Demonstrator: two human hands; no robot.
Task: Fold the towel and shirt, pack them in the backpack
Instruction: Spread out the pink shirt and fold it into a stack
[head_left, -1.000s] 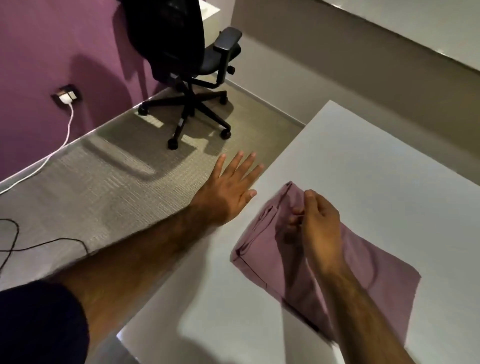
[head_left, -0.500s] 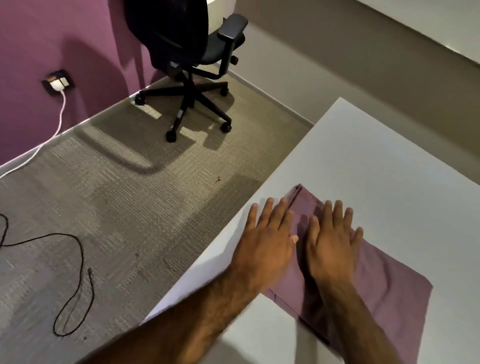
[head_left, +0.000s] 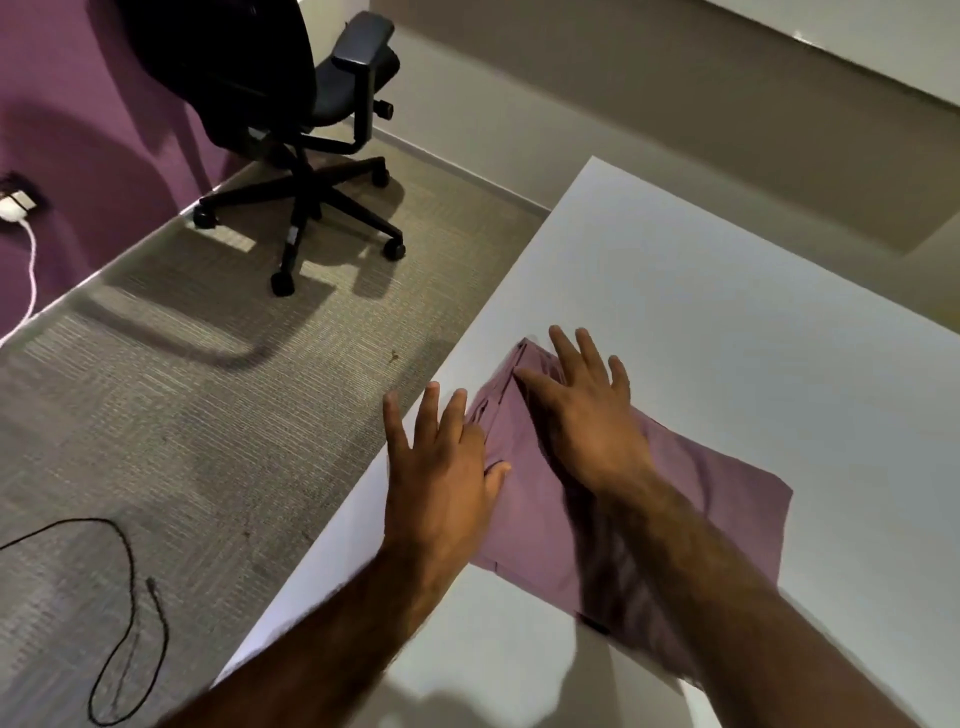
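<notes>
Head view: a folded mauve cloth (head_left: 727, 499) (shirt or towel, hard to tell) lies on the white tabletop (head_left: 727, 291) toward 4 o'clock, near its left edge. The right hand (head_left: 587, 415) rests flat on the cloth's far corner, fingers spread. The left hand (head_left: 441, 478), fingers also straight and wide, sits at the cloth's 9 o'clock edge, thumb touching it. A black swivel office chair (head_left: 270, 78) stands at 11 o'clock.
</notes>
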